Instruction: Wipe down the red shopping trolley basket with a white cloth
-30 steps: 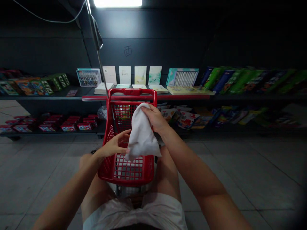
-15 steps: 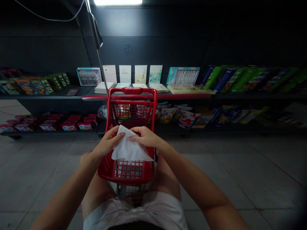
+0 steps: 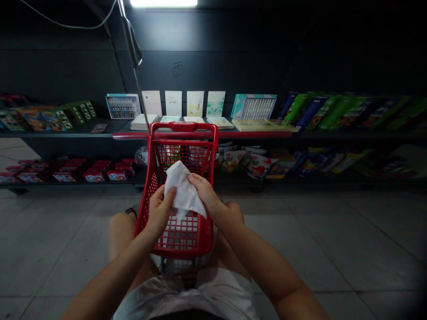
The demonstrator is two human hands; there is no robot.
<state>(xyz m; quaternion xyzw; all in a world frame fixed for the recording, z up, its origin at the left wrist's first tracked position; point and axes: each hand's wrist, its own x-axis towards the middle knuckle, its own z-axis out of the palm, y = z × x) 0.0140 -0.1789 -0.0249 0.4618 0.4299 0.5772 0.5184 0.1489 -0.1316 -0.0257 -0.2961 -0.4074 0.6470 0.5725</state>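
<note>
- Between the left hand [image 3: 159, 208] and the right hand [image 3: 205, 192], a white cloth [image 3: 184, 193] is held up above the basket of a red shopping cart [image 3: 183, 254].
- By the left hand, the cloth's left side is gripped, with the thumb laid across its face.
- By the right hand, the cloth's right side is pinched, a little higher than the left hand's hold.
- Above both hands, one corner of the cloth is raised; below them, its lower edge is left hanging loose.
- Whether the basket is touched by the cloth cannot be told.
- Between the knees, the cart is placed, with its handle [image 3: 183, 126] turned toward a dark shelf unit [image 3: 103, 130].
- On the upper shelf, four thin booklets [image 3: 195, 104] are stood upright, flanked by boxed sets [image 3: 258, 107].
- On the lower shelf, small red boxes [image 3: 95, 173] are lined up at left, and snack bags [image 3: 260, 166] are propped at right.
</note>
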